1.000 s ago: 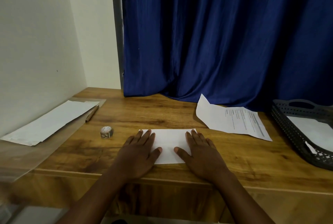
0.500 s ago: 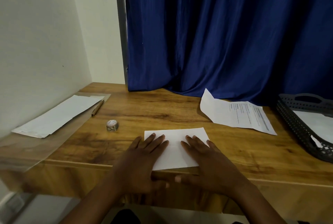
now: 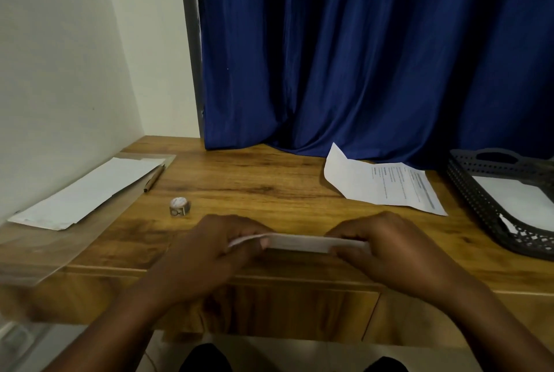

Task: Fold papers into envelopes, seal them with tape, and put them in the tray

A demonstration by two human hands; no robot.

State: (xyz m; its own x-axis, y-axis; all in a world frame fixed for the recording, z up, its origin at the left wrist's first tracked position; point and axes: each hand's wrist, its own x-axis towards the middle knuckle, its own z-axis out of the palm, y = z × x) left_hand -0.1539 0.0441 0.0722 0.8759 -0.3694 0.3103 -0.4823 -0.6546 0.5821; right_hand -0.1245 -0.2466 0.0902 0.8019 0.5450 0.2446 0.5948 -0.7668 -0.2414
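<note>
A folded white paper (image 3: 299, 242) is lifted off the wooden desk near its front edge and seen almost edge-on. My left hand (image 3: 209, 251) pinches its left end between thumb and fingers. My right hand (image 3: 386, 248) pinches its right end the same way. A small roll of tape (image 3: 180, 207) stands on the desk to the left of my hands. A dark perforated tray (image 3: 479, 204) sits at the right edge and holds white paper (image 3: 521, 204).
A printed sheet (image 3: 389, 189) lies at the back right, in front of the blue curtain (image 3: 359, 57). On the left lie a clear plastic sheet (image 3: 60, 245), a long white paper (image 3: 87, 195) and a pen (image 3: 154, 178) beside the wall.
Both hands lay flat on the folded paper on the desk. Now they have gripped its two ends and raised it off the surface, tilting it edge-on.
</note>
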